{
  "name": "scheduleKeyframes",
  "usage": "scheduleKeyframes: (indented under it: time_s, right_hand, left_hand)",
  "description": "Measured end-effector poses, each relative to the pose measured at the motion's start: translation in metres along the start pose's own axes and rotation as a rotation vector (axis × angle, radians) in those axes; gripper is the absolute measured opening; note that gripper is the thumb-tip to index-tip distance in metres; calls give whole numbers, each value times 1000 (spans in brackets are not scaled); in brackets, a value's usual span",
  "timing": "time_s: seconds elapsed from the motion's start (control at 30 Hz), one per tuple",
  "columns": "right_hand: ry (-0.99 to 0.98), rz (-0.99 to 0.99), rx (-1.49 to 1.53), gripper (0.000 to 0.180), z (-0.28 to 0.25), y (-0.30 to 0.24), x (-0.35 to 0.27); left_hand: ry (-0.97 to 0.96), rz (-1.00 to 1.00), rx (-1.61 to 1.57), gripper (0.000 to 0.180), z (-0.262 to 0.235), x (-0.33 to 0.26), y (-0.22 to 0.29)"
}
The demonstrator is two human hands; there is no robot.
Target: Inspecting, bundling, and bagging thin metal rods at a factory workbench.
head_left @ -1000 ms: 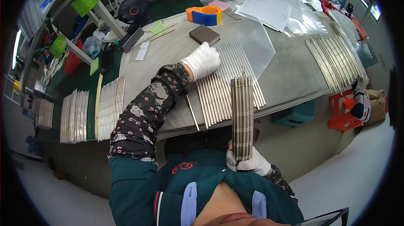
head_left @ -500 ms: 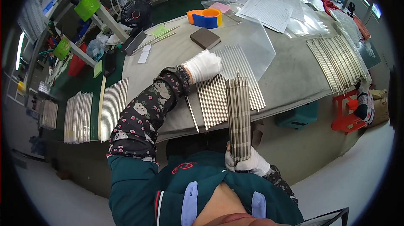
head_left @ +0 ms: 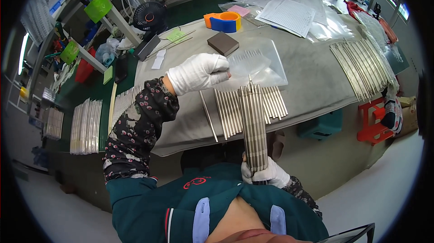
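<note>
Metal rods [head_left: 253,127] are gripped as an upright bundle by the right hand [head_left: 266,173], below the worktop [head_left: 312,80] front edge. One rod's top seems pinched by the left hand [head_left: 197,72], fingers closed. Loose rods [head_left: 233,111] lie near that edge; a clear bag [head_left: 257,62] lies behind.

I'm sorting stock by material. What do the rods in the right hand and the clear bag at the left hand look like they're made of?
The bundle of rods held by the right hand: likely metal, perhaps steel, judging by the dull silver-grey sheen. The clear bag by the left hand: thin plastic film, see-through, glossy and wrinkled.
</note>
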State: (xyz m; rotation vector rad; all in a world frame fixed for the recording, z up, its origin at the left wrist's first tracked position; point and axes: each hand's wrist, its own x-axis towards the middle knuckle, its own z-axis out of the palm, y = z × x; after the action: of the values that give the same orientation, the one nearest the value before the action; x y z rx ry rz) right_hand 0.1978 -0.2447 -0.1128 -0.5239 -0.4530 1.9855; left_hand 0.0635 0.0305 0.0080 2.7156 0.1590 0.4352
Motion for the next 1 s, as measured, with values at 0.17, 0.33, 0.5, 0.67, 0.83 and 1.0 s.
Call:
scheduleKeyframes:
  time_s: [0.17,0.33,0.5,0.67,0.83,1.0]
  right_hand:
    - [11,28,-12,51,8,-1,2]
    - [-45,58,-71,58,8,-1,1]
    - [-37,-6,-62,60,13,-1,-5]
    - [-44,1,-125,60,14,1,-4]
    - [-95,67,-216,49,23,4,3]
    - [-69,155,-262,46,24,7,7]
  left_hand:
    - [206,20,247,10,11,-1,22]
    - [125,193,648,13,16,-13,62]
    - [312,-10,657,14,11,-63,73]
    - [292,-368,408,8,15,-80,55]
    - [-135,-677,187,10,52,-74,41]
    - [238,-510,252,8,46,-81,58]
